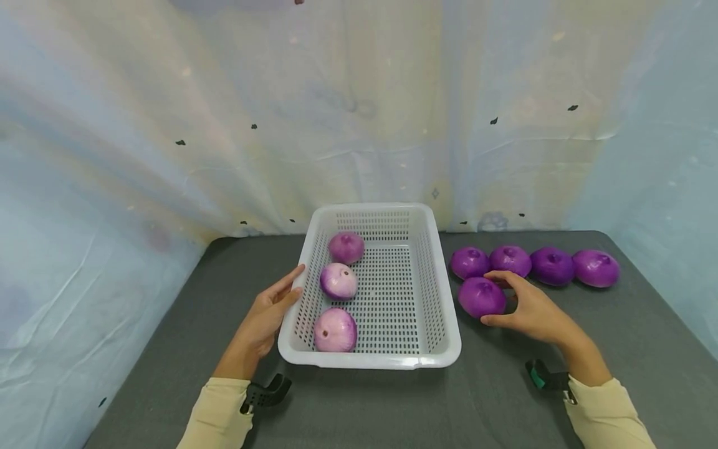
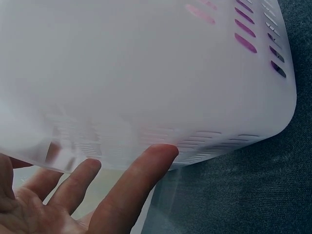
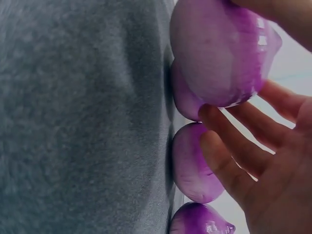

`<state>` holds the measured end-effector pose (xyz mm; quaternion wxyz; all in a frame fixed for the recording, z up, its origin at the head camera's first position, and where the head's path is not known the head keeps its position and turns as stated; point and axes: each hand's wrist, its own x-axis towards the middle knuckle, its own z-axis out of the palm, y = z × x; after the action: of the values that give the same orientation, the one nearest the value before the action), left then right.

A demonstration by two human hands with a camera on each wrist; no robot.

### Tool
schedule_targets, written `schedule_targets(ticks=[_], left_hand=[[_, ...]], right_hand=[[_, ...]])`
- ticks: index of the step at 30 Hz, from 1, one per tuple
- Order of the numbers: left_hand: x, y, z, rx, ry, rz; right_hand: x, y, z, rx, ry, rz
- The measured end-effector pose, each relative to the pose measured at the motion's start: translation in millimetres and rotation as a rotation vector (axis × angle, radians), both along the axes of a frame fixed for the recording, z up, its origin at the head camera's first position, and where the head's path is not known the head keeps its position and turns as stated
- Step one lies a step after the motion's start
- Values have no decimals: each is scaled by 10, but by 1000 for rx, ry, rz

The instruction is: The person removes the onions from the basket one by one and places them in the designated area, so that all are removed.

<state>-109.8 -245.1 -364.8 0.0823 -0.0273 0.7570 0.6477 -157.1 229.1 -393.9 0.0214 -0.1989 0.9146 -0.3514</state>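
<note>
Cupping nearest onion (image 1: 481, 297) with curled right grip (image 1: 530, 308) | left grip (image 1: 269, 312) flat, fingers straight against basket (image 1: 440, 324) | desk (image 1: 505, 399)

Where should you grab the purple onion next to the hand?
Probably around its round sides, coming from the right: the near onion lies flat, the basket sits left of it, and the right hand already curls its fingers around it there.
</note>
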Motion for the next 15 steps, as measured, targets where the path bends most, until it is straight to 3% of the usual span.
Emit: schedule_targets(ticks=[15], left_hand=[[4, -3, 20, 2, 11, -13]], right_hand=[[-18, 18, -75, -14, -24, 19]])
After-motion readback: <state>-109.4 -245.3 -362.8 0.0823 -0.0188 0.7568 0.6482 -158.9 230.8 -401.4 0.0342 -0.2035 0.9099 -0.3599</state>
